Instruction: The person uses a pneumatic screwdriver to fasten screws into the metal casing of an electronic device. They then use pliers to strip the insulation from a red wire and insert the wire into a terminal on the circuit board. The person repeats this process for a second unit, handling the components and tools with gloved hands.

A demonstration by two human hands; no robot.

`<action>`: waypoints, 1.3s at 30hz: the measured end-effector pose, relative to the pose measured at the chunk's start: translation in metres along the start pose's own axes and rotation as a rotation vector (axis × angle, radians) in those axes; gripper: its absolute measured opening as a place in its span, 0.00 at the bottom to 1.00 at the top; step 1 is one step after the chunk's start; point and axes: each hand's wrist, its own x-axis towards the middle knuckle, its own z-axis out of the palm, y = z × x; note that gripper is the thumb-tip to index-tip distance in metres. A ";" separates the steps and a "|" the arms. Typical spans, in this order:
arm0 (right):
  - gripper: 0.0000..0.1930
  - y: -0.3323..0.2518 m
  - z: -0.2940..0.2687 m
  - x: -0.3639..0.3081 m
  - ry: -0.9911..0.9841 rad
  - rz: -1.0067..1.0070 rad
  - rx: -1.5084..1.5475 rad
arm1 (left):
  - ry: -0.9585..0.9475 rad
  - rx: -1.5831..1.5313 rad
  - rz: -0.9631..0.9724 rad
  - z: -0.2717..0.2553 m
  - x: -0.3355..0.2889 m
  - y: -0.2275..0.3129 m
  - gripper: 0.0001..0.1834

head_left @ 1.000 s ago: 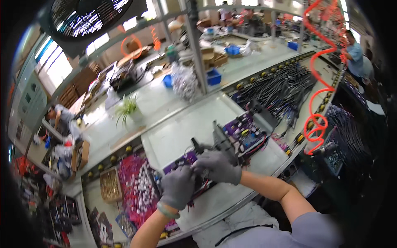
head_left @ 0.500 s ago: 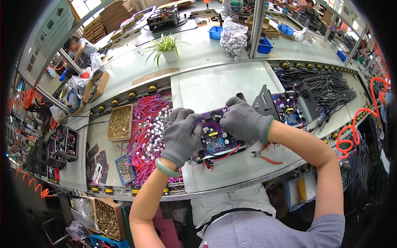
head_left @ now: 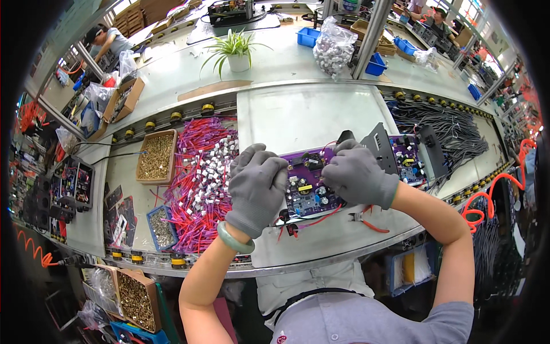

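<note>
Touching the purple board (head_left: 314, 202), left hand (head_left: 255, 186) half-curled.

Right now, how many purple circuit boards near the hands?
2: first board between left hand and right hand; second board further right, beside the grey panel. Others may be hidden.

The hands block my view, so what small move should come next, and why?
Perhaps raise the right hand slightly: it covers part of the right side of the board, hiding whatever is beneath. The left hand is at the left edge.
</note>
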 end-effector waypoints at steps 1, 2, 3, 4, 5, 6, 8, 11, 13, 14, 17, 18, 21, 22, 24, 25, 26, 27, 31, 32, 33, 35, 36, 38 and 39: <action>0.07 0.001 0.001 -0.001 -0.014 0.002 0.008 | -0.005 0.003 0.000 -0.001 0.000 -0.001 0.05; 0.06 0.001 0.002 -0.001 -0.028 0.004 0.015 | 0.007 -0.032 -0.007 0.000 0.000 -0.001 0.05; 0.06 0.002 0.002 -0.002 -0.036 0.014 0.021 | 0.022 -0.044 -0.008 0.003 0.000 -0.002 0.04; 0.05 0.002 0.002 0.000 -0.061 -0.018 0.029 | 0.036 -0.057 -0.009 0.005 0.000 -0.002 0.03; 0.05 0.002 0.000 0.003 -0.085 -0.049 0.037 | 0.050 -0.070 -0.010 0.007 -0.001 -0.002 0.03; 0.04 0.003 -0.002 0.005 -0.110 -0.073 0.043 | 0.045 -0.076 -0.019 0.009 0.000 -0.003 0.03; 0.02 0.001 -0.001 0.011 -0.185 -0.096 -0.058 | 0.034 -0.089 -0.038 0.013 0.000 -0.001 0.03; 0.02 -0.001 0.000 0.018 -0.290 -0.084 -0.083 | 0.031 -0.050 -0.030 0.012 0.000 0.002 0.03; 0.02 -0.005 -0.001 0.017 -0.323 -0.068 -0.100 | 0.035 -0.074 -0.007 0.010 -0.001 -0.001 0.04; 0.03 -0.001 0.003 0.013 -0.230 -0.062 -0.074 | 0.041 -0.088 0.010 0.006 0.002 -0.001 0.05; 0.04 -0.008 -0.001 0.008 0.035 -0.129 -0.065 | 0.201 0.007 0.142 -0.010 -0.012 0.008 0.08; 0.05 -0.013 -0.008 0.004 0.142 -0.112 -0.030 | 0.232 0.056 0.200 -0.024 -0.025 0.025 0.09; 0.09 -0.052 -0.018 -0.022 0.298 -0.162 0.013 | 0.097 -0.063 0.208 -0.039 -0.090 0.046 0.13; 0.07 -0.066 -0.009 -0.029 0.177 -0.184 -0.018 | 0.029 -0.035 0.112 -0.031 -0.103 0.055 0.15; 0.05 -0.084 0.022 -0.039 0.073 -0.178 -0.147 | -0.081 0.036 -0.107 0.003 -0.113 0.067 0.16; 0.05 -0.086 0.040 -0.045 0.085 -0.157 -0.245 | -0.038 0.037 -0.123 0.020 -0.118 0.066 0.16; 0.04 -0.085 0.050 -0.044 0.102 -0.155 -0.342 | 0.019 0.049 -0.150 0.034 -0.123 0.062 0.15; 0.03 -0.084 0.051 -0.043 0.132 -0.156 -0.324 | 0.072 0.063 -0.184 0.039 -0.126 0.061 0.15; 0.01 -0.081 0.046 -0.050 0.119 -0.125 -0.317 | 0.047 0.047 -0.130 0.041 -0.128 0.066 0.17; 0.00 -0.080 0.044 -0.052 0.084 -0.110 -0.331 | 0.043 0.033 -0.123 0.041 -0.126 0.067 0.17; 0.01 -0.079 0.044 -0.055 0.089 -0.101 -0.318 | 0.035 0.046 -0.127 0.041 -0.125 0.068 0.15; 0.01 -0.075 0.044 -0.060 0.097 -0.080 -0.291 | 0.018 0.070 -0.134 0.040 -0.124 0.071 0.13; 0.01 -0.074 0.043 -0.063 0.073 -0.090 -0.270 | -0.021 0.063 -0.121 0.044 -0.126 0.067 0.12; 0.01 -0.073 0.040 -0.069 0.024 -0.108 -0.230 | -0.101 0.048 -0.092 0.054 -0.130 0.057 0.10; 0.01 -0.071 0.037 -0.071 0.031 -0.094 -0.194 | -0.115 -0.011 -0.112 0.052 -0.128 0.061 0.09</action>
